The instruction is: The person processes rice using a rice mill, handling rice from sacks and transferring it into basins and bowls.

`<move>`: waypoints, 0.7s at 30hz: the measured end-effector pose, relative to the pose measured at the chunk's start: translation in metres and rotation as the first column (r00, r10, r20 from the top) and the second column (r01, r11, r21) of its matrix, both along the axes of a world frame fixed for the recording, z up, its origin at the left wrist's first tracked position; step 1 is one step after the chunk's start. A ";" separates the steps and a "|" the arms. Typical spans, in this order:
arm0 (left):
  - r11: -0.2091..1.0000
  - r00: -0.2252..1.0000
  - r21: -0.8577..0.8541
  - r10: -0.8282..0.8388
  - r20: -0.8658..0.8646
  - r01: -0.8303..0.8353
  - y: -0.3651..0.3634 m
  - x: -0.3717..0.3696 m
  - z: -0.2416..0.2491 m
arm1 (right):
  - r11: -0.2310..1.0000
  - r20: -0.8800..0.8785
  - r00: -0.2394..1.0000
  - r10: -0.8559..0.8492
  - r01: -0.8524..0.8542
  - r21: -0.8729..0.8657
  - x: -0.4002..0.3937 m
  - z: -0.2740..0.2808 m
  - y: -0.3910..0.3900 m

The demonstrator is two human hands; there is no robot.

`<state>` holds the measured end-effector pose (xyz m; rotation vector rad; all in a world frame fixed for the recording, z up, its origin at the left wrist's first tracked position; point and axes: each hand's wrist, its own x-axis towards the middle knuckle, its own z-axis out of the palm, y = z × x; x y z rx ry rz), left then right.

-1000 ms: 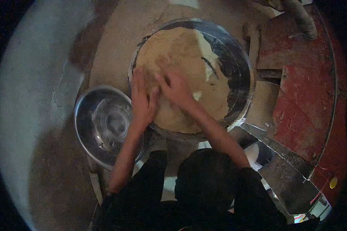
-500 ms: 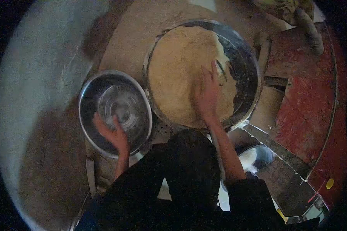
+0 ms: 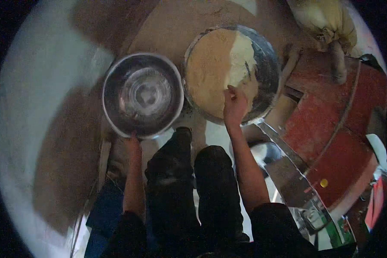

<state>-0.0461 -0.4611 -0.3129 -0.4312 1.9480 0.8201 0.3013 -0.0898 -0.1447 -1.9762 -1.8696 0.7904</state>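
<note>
A round shiny metal basin stands to the left, bare inside apart from reflections. My left hand is at its near rim; the fingers are mostly hidden and appear closed on that rim. To the right is a wide dark-rimmed pan holding a tan, powdery or grainy layer with a paler yellow-white band. Above the near part of this layer is my right hand, its fingers curled together. Anything inside those fingers is hidden.
Red, worn panels lie to the right, with a yellow disc on them. A tied yellowish sack sits at the upper right. Below the pan is a dark vessel with white contents. My knees are below.
My left hand has gone from inside the basin to its near rim. The basin sits farther forward beside the pan. My right hand's fingers have curled, and more of the pale band shows.
</note>
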 end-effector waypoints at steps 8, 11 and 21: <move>0.996 0.886 0.012 -0.077 -0.457 0.093 0.127 0.067 0.232 | 0.947 0.160 0.979 0.123 -0.164 0.277 -0.010 0.049 -0.065; 0.972 0.885 -0.216 -0.181 -0.428 0.095 0.111 0.114 0.308 | 0.982 -0.061 0.993 0.104 -0.113 -0.150 0.011 0.079 -0.119; 0.981 0.899 0.101 0.194 -0.392 -0.168 -0.008 0.244 0.394 | 0.717 -0.185 0.965 -0.187 0.005 -0.697 0.122 0.133 -0.281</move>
